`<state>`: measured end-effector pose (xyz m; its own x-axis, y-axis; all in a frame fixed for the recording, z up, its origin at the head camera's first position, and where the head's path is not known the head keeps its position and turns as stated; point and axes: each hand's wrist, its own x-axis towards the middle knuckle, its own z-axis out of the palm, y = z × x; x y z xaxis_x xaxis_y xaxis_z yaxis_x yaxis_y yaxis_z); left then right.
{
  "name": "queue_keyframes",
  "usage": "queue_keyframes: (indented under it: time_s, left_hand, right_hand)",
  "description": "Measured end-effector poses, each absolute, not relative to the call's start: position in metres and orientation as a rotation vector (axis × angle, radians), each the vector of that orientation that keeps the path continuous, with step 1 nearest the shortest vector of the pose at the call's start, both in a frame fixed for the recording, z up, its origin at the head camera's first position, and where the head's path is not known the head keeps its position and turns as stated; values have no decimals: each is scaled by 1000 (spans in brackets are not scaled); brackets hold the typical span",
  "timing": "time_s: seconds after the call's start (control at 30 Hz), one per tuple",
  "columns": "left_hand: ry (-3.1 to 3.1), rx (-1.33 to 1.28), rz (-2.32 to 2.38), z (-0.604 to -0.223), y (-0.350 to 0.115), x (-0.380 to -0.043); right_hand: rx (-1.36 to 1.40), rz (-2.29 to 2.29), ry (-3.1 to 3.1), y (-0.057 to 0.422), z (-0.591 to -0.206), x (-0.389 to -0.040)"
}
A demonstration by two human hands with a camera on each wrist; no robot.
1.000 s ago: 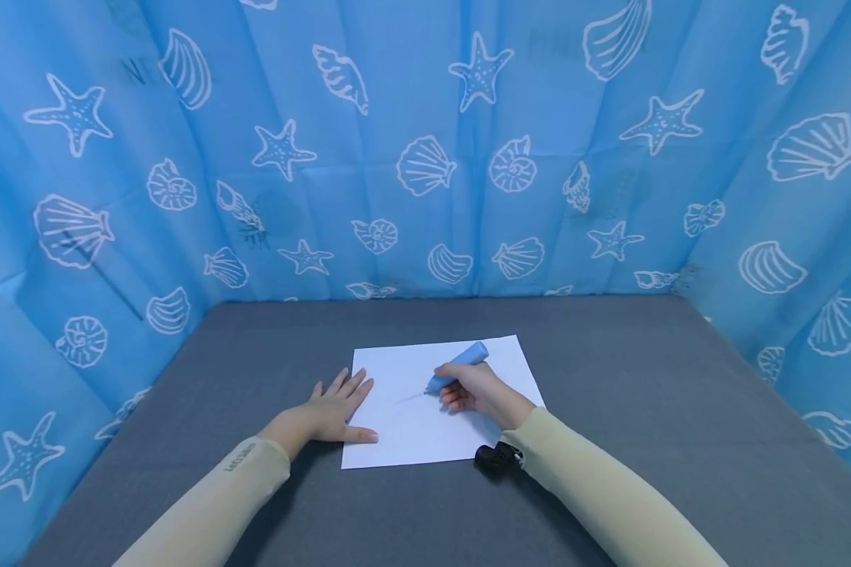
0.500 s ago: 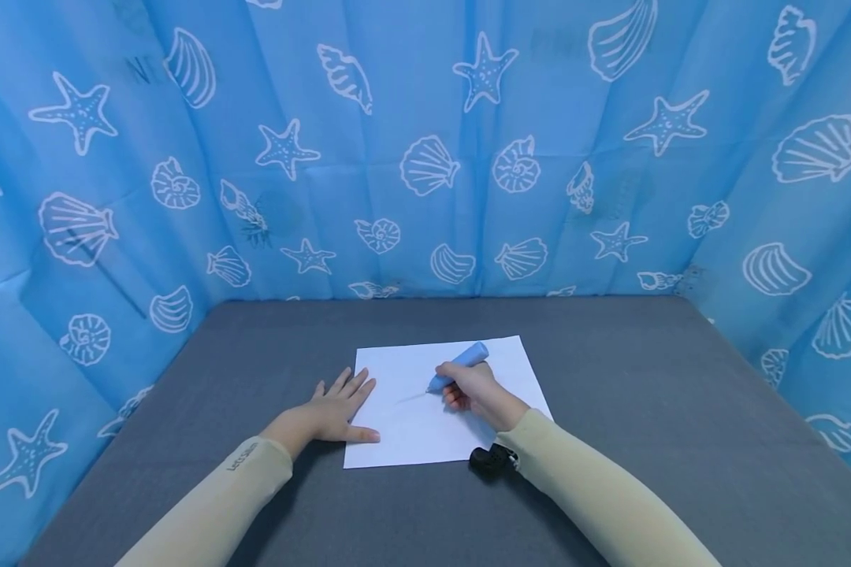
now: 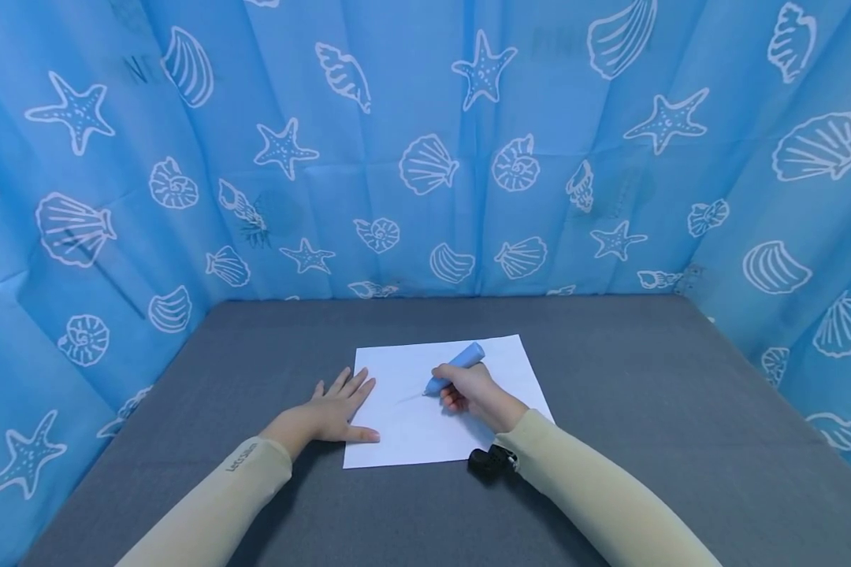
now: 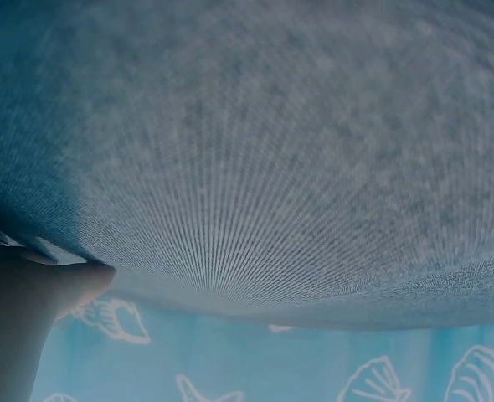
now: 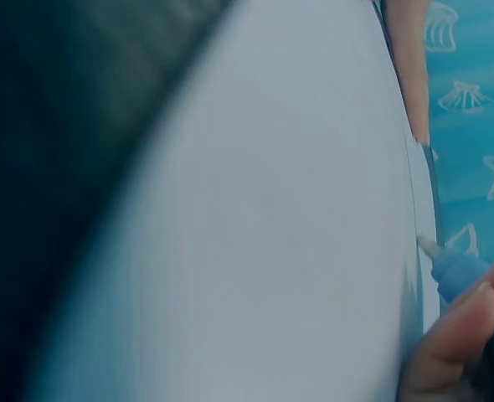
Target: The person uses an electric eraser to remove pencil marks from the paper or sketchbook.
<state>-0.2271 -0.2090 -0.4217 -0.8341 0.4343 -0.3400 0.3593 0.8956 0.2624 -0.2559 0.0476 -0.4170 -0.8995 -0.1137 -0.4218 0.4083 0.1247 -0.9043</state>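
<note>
A white sheet of paper [image 3: 397, 449] lies on the grey table. My right hand [image 3: 473, 387] grips a thick blue pen [image 3: 470, 354] over the middle of the sheet, its rear end leaning up and to the right. The pen's narrow pale tip [image 5: 429, 246] points down at the paper in the right wrist view. A faint grey streak [image 3: 410, 398] runs left from the tip on the sheet. My left hand [image 3: 332, 411] lies flat with fingers spread, thumb and fingertips on the paper's left edge. Only part of the left hand [image 4: 29, 293] shows in the left wrist view.
The grey cloth-covered table [image 3: 610, 354] reaches back to a blue curtain [image 3: 369, 173] printed with white shells and starfish. A small black device [image 3: 489, 463] sits at the right wrist, by the paper's front edge.
The right hand and pen tip have shifted very slightly left over the paper in the last half second. The left hand and the sheet keep their places.
</note>
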Motion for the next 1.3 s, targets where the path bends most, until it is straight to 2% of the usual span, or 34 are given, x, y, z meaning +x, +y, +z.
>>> queue_keyframes:
  time_s: [0.7,1.3]
  left_hand:
    - [2689,585,273,-430,-212,-229]
    - [2680,574,268,-422,-209,-225]
  right_hand:
    - [285,-1812,2031,49,-417,-256]
    - [258,-1856,1953,50,-416,-254]
